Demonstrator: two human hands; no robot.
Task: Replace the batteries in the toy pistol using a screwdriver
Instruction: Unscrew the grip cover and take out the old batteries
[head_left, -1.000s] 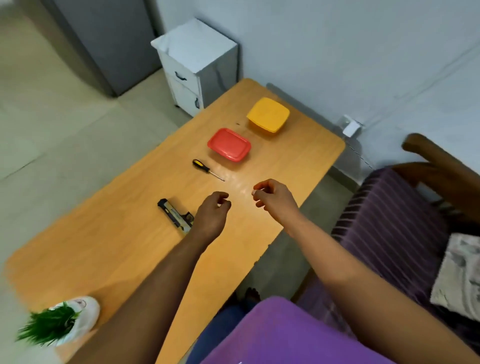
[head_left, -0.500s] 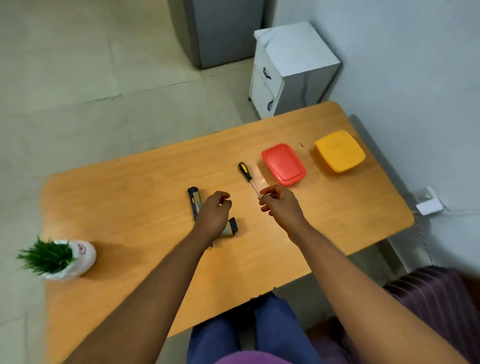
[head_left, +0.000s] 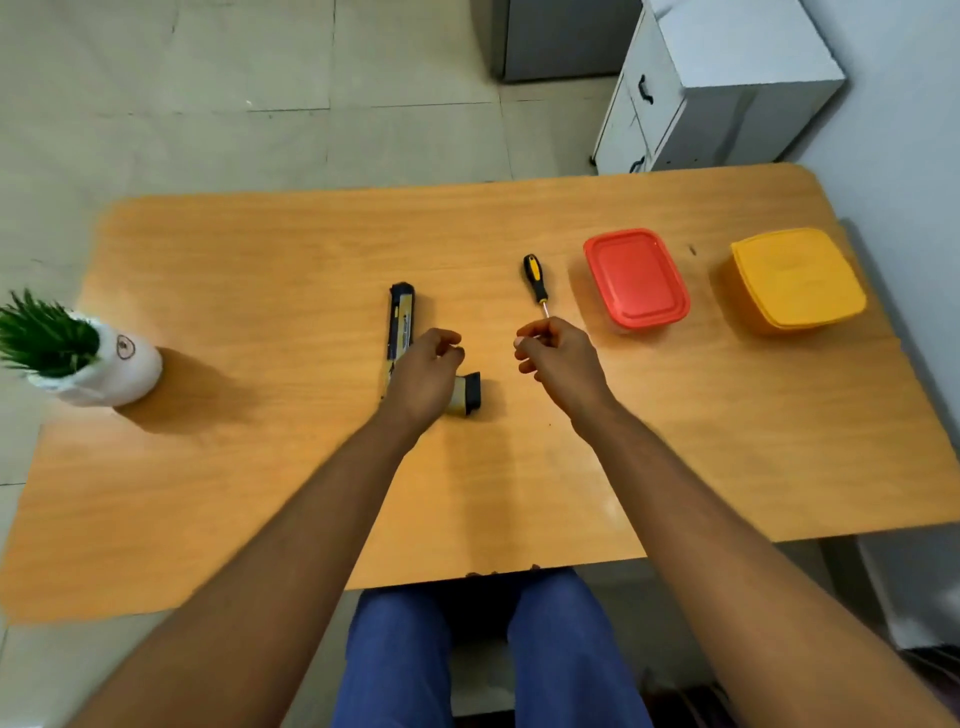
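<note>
Head view: I count one toy pistol (head_left: 400, 326), one screwdriver (head_left: 534, 276), two lidded boxes, red (head_left: 636, 277) and yellow (head_left: 797, 278), on the table (head_left: 260, 457). Pistol lies mid-table, barrel pointing away from me, grip toward the right. Left hand (head_left: 427, 375) over it and right hand (head_left: 562, 358) over the screwdriver tip are both loosely curled, holding nothing I can see.

**Wooden table and what sits on it**

The orange-brown table (head_left: 260, 493) carries a potted plant (head_left: 83, 358) at far left, a toy pistol (head_left: 401, 325) mid-table, a screwdriver (head_left: 535, 280) just right of it, then a red container (head_left: 636, 278) and a yellow container (head_left: 797, 278).
</note>
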